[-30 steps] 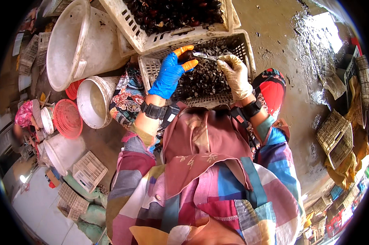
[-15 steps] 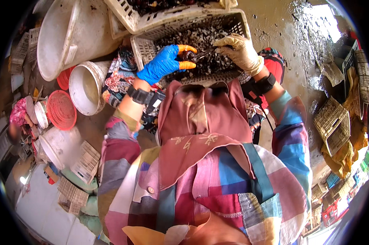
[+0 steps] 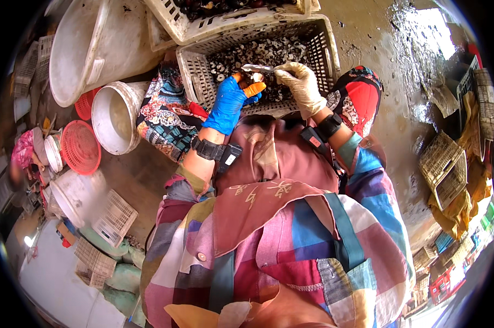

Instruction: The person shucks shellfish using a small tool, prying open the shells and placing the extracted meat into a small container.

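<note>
My left hand, in a blue glove with orange finger covers, grips a small dark piece with a pale patch showing. Gloved in cream, my right hand holds a metal knife, whose blade lies across the top of that piece. Both hands are over a dirty white perforated crate holding many small black and white scraps. My fingertips on the left are partly hidden by the piece and the blade.
An upper crate holds dark pieces. Left stand a large white tub, a bucket and a red basket, with another person beyond. Wet floor and stacked crates are on the right.
Since half a second ago both hands have moved down and closer together. The blade now sits higher on the piece, where a pale patch shows. The crates shifted upward in view over the second.
</note>
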